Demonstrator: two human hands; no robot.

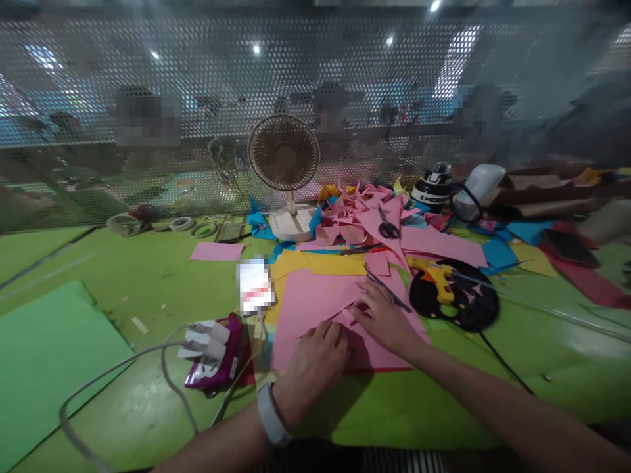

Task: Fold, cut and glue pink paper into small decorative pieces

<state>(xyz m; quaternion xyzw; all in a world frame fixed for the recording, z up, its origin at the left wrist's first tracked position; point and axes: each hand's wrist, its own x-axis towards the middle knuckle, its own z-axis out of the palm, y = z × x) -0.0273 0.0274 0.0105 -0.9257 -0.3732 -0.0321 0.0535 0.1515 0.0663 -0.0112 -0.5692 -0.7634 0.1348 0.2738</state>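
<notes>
My left hand [323,351], with a light band at its wrist, rests curled on a large pink paper sheet [296,295]. Its fingers are pressed at the near edge of a smaller pink paper piece [345,315], which looks folded. From the right, my right hand [379,314] bends its fingers onto the same piece, thumb and fingertips close together. How the paper sits under both sets of fingers is partly hidden. Thin dark tweezers or sticks [392,290] lie just beyond my right hand. Yellow paper [340,264] shows past the sheet's far edge.
At right, a yellow glue gun [444,282] lies on a black disc [478,312]. Behind are black scissors [388,230], heaped pink scraps [359,210] and a fan [284,157]. Left are a lit phone [255,286], cabled plugs [207,341] and a green sheet [54,374].
</notes>
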